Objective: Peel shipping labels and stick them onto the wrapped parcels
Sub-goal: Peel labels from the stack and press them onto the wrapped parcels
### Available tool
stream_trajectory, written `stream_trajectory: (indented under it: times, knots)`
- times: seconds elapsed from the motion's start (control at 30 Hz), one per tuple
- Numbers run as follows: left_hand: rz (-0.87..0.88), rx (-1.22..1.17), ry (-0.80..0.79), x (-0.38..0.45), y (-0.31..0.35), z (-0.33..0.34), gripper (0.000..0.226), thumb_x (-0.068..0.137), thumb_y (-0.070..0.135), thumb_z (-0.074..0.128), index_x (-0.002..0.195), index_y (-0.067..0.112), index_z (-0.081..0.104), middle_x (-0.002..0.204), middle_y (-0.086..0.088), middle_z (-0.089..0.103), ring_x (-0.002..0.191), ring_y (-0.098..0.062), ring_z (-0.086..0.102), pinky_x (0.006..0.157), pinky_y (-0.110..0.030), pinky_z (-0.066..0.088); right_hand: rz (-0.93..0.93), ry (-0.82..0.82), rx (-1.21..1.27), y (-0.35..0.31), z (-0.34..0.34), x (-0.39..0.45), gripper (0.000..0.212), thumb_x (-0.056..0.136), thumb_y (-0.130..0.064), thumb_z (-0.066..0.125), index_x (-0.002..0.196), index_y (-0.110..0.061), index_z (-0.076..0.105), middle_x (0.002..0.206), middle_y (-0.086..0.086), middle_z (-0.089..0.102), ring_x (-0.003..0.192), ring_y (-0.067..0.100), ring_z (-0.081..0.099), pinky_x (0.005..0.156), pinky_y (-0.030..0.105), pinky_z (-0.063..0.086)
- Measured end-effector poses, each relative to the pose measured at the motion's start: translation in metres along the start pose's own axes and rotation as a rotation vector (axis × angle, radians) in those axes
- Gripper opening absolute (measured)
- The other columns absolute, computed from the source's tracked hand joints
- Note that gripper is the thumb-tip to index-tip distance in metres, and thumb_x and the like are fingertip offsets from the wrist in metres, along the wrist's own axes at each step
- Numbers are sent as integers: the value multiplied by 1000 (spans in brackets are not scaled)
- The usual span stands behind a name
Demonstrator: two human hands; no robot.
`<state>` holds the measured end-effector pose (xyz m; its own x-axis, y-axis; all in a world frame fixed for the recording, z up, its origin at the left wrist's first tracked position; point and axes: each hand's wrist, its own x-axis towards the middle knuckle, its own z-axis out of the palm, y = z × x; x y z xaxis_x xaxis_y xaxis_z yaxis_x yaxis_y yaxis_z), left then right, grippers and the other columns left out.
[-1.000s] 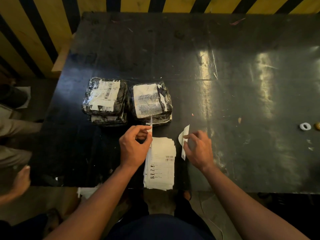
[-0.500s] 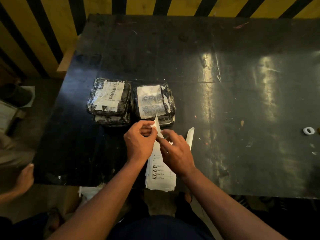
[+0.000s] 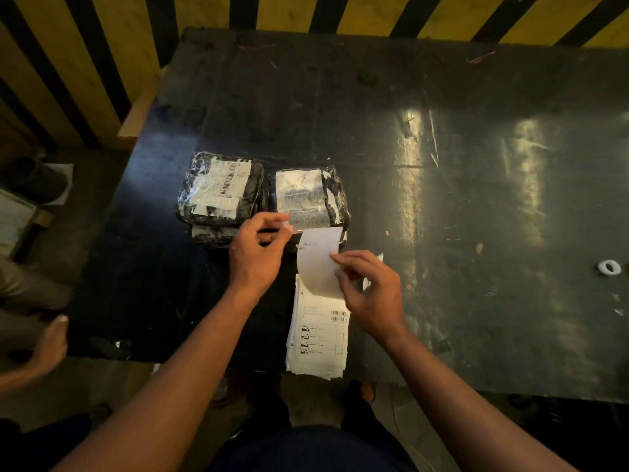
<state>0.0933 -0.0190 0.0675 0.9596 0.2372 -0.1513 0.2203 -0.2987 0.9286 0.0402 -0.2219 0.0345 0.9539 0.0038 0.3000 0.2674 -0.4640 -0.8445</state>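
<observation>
Two parcels wrapped in black plastic lie side by side on the dark table (image 3: 442,301). The left parcel (image 3: 221,192) carries a barcode label; the right parcel (image 3: 308,195) has a shiny pale patch on top. A stack of label sheets (image 3: 320,338) sits at the near table edge. Its top label sheet (image 3: 316,264) is curled up and away from the stack. My right hand (image 3: 371,294) pinches that sheet's right edge. My left hand (image 3: 257,257) pinches at its upper left corner, just in front of the right parcel.
A white tape ring (image 3: 609,267) lies at the far right. A white paper scrap (image 3: 376,264) peeks out behind my right hand. Another person's hand (image 3: 51,345) is off the table at the lower left. A yellow and black striped wall (image 3: 306,11) backs the table.
My right hand dropped a paper strip on the table, joined my left hand at the stack and lifted the top sheet. The sheet now curls up much further.
</observation>
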Motion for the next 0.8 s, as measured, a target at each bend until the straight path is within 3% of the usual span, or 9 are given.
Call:
stream_trajectory:
  times: [0.13, 0.3, 0.4, 0.5, 0.63, 0.8]
  knots:
    - [-80, -57, -168, -6, -9, -7, 24, 93, 16, 75, 112, 31, 74, 113, 11, 73, 104, -5, 70, 94, -35, 60, 248, -13, 269, -9, -18, 15, 29, 89, -2, 78, 116, -12, 78, 107, -2, 76, 89, 16, 72, 81, 31, 61]
    - [-174, -310, -275, -19, -13, -8, 29, 92, 5, 73, 114, 22, 75, 116, 0, 74, 107, -9, 72, 87, -30, 61, 404, -16, 546, -15, -29, 24, 30, 87, 5, 75, 115, -4, 76, 98, 10, 77, 84, 16, 69, 78, 23, 60]
    - [-115, -252, -228, -24, -16, -6, 28, 88, 0, 76, 110, 16, 78, 106, 2, 79, 91, -10, 72, 85, -25, 61, 417, -30, 453, -7, -25, 23, 30, 87, 2, 78, 115, -8, 77, 100, 9, 77, 83, 17, 69, 79, 24, 60]
    - [31, -91, -165, -24, -24, -2, 29, 86, 0, 79, 109, 17, 79, 108, 7, 78, 79, -8, 70, 80, -24, 60, 338, -25, 186, 0, -15, 20, 30, 85, -5, 82, 114, -16, 78, 101, -4, 76, 79, 15, 70, 75, 24, 61]
    - [138, 59, -142, -24, -33, 1, 31, 86, 4, 81, 112, 21, 78, 114, 9, 74, 81, -10, 73, 76, -22, 61, 305, -10, 5, 2, 1, 14, 31, 86, -9, 83, 115, -18, 78, 98, -13, 71, 79, 8, 68, 66, 10, 55]
    - [202, 197, -116, -20, -34, -3, 35, 86, 6, 81, 117, 21, 77, 115, 11, 70, 84, -4, 72, 73, -17, 60, 257, -16, -55, 5, 7, 19, 34, 86, -9, 82, 118, -16, 77, 99, -8, 72, 76, 6, 67, 70, 8, 54]
